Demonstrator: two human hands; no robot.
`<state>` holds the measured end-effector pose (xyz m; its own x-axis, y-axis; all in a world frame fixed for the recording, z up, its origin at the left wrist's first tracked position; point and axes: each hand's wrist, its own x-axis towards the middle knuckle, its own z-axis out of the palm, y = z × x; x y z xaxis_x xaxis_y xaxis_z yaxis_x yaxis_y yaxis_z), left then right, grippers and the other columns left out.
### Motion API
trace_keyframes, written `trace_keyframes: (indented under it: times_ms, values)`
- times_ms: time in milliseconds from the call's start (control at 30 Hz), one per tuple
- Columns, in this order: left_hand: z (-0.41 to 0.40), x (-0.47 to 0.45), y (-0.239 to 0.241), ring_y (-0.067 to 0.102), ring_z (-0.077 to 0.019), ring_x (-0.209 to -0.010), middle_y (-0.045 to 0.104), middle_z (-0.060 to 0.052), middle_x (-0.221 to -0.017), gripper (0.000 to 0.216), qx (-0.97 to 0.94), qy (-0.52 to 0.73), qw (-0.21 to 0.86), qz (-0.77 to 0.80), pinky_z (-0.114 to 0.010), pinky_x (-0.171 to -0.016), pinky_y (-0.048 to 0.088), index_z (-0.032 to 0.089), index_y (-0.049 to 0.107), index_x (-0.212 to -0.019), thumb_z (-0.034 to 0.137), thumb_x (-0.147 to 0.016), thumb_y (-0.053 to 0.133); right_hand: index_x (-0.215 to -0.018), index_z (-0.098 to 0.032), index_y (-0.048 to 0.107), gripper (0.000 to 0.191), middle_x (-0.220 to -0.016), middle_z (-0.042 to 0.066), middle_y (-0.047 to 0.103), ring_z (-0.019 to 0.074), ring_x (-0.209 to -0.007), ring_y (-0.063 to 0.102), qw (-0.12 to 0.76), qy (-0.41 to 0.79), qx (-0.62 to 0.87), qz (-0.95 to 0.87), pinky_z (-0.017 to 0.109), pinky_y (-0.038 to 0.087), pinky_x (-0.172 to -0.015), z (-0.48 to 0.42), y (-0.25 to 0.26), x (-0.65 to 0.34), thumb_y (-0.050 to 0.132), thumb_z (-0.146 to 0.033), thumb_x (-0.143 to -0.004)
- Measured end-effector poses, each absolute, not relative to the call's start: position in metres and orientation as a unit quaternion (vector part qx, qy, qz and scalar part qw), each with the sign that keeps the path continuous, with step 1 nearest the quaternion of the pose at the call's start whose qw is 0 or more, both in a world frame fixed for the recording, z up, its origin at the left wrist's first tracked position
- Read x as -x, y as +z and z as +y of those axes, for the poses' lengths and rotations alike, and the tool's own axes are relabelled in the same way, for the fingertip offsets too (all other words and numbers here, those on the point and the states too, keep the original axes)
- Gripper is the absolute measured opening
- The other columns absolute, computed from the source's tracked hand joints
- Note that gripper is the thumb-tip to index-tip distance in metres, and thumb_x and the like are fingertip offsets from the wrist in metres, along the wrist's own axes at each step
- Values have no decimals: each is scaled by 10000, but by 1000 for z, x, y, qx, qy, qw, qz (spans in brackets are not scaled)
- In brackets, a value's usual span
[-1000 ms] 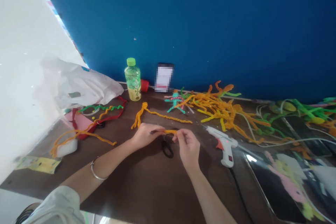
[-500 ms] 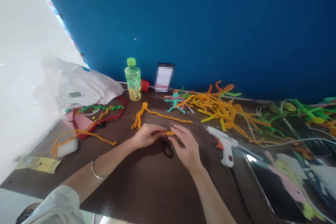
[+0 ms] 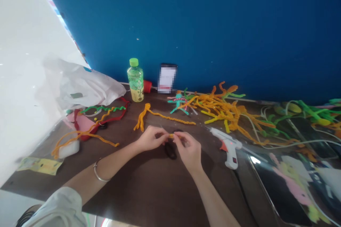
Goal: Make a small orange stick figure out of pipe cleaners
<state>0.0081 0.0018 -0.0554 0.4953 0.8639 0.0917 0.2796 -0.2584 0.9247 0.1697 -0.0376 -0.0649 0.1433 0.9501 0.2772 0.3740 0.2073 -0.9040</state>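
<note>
So the bit everyone's working on here is a short orange pipe cleaner piece (image 3: 172,136), held up in the air just above the dark wooden table (image 3: 133,181), right in front of the person. Both hands are on it and they're together: the left hand (image 3: 150,139) pinches one end and the right hand (image 3: 188,150) pinches the other, with the fingertips nearly meeting in the middle. There's a thin metal bangle (image 3: 98,172) on the left wrist and a pale sleeve (image 3: 55,207) at the bottom of the shot.

Right under the hands sit some black scissors (image 3: 170,150), though you can only really see the handle loops. Just right of that is a white hot glue gun (image 3: 228,148) lying on its side. Straight ahead there's an orange pipe cleaner figure (image 3: 165,119) with long twisted legs, then a teal and pink pipe cleaner figure (image 3: 178,102), next to a big tangle of orange pipe cleaners (image 3: 221,110).

Further back, a green-capped drink bottle (image 3: 135,81) stands by a blurred phone (image 3: 167,78) against the blue wall (image 3: 186,25). Over on the left, a white plastic bag (image 3: 85,87) is slumped beside a red pipe cleaner (image 3: 114,113) and a white block (image 3: 69,149).
</note>
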Motion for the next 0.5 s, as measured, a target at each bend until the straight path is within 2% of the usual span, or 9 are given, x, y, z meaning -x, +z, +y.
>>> trace_keyframes:
  times_ms: [167,300,400,500]
  values:
    - [4,-8,-59,584,-105,-481,643,-53,-586,353,-639,303,598,377,-189,-465,459,94,645,-693,426,-756,543,-734,-193,645,127,-737,47,660,170,-677,614,520,236,564,-597,309,515,-646,-39,-60,-169,579,-300,-750]
    - [6,-9,-61,641,-147,-595,682,-108,-730,390,-545,309,698,346,-248,-561,526,62,635,-826,434,-713,601,-742,-181,644,138,-715,45,666,169,-636,624,529,288,568,-561,307,524,-626,-38,-57,-171,604,-313,-730]
    - [6,-10,-60,651,-158,-630,686,-112,-770,402,-527,316,706,351,-263,-583,539,69,625,-891,407,-676,650,-751,-171,637,152,-709,48,672,168,-608,633,538,347,565,-520,305,535,-608,-37,-57,-169,628,-317,-711]
    - [4,-12,-59,637,-141,-568,677,-101,-695,388,-538,314,697,355,-236,-531,528,64,629,-801,434,-688,625,-777,-172,639,176,-688,41,676,173,-604,644,532,398,550,-506,314,546,-615,-36,-56,-167,633,-332,-703]
